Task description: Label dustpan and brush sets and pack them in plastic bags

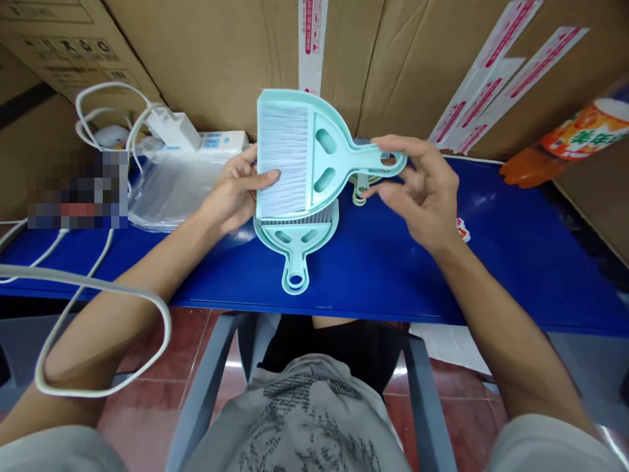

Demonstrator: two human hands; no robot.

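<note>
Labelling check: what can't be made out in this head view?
All head view:
- Left hand: most fingers, behind held mint plastic dustpan.
- Lower mint plastic dustpan: top, behind the held one.
- Orange-labelled plastic bottle: top, cut by right edge.
- Dark patch, left: pixelated.

Blue tabletop [393, 262] bearing mint brush-and-dustpan set [296, 252]

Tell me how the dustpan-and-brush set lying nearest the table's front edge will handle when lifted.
The lower set is probably stiff and light for its size: it looks like thin moulded plastic with slots. Its brush might slip out if tilted, since it sits nested with no strap visible. The bristles would likely bend under pressure.
</note>
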